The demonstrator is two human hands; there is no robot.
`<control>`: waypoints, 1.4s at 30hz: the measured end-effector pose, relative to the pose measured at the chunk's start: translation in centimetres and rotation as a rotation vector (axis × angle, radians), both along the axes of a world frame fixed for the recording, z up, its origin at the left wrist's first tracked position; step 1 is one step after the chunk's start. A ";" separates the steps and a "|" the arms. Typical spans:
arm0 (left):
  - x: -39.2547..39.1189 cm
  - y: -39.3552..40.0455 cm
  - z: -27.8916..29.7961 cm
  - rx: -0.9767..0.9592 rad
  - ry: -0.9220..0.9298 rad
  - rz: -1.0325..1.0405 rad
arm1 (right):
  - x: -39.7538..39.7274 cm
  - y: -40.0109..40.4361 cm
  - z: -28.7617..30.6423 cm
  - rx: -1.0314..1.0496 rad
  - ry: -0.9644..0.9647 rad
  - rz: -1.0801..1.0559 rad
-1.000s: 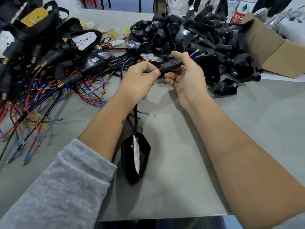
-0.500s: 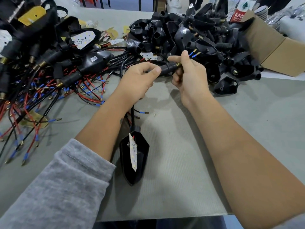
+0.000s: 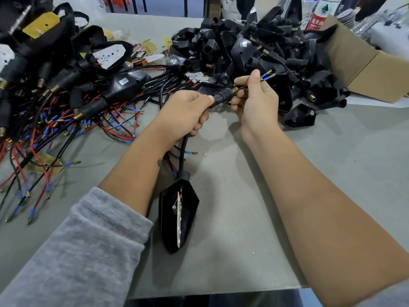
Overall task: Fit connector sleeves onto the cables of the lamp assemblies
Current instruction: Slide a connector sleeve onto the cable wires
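Threading one connector sleeve (image 3: 223,95) along cable (image 3: 183,149), left hand (image 3: 186,116) gripping cable, right hand (image 3: 254,98) pinching wire ends (image 3: 266,76); lamp housing (image 3: 178,214) on table (image 3: 332,173), unfinished pile (image 3: 254,54) beyond.

grey table (image 3: 332,173), lamp housings (image 3: 254,47) (heaped), cables (image 3: 66,120)

The sleeve (image 3: 223,95) has slid further down the cable (image 3: 183,149) toward the left hand (image 3: 186,114), and its brass end now shows. The right hand (image 3: 254,100) has moved off the sleeve to pinch the wires (image 3: 266,76), more of which stick out toward the upper right. The lamp (image 3: 178,214) has turned slightly.
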State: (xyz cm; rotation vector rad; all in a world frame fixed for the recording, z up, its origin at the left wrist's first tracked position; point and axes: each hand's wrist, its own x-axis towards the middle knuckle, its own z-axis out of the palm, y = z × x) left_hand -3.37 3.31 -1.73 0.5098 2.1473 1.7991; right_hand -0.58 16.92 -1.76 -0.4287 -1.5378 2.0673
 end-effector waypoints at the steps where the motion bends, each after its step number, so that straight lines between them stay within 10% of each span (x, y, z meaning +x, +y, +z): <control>1: 0.0 0.0 0.0 -0.007 -0.001 -0.005 | -0.1 0.0 0.0 -0.006 0.001 -0.006; 42: -0.4 -0.2 -0.5 -0.027 0.022 0.004 | 0.5 0.7 0.8 -0.139 -0.028 0.088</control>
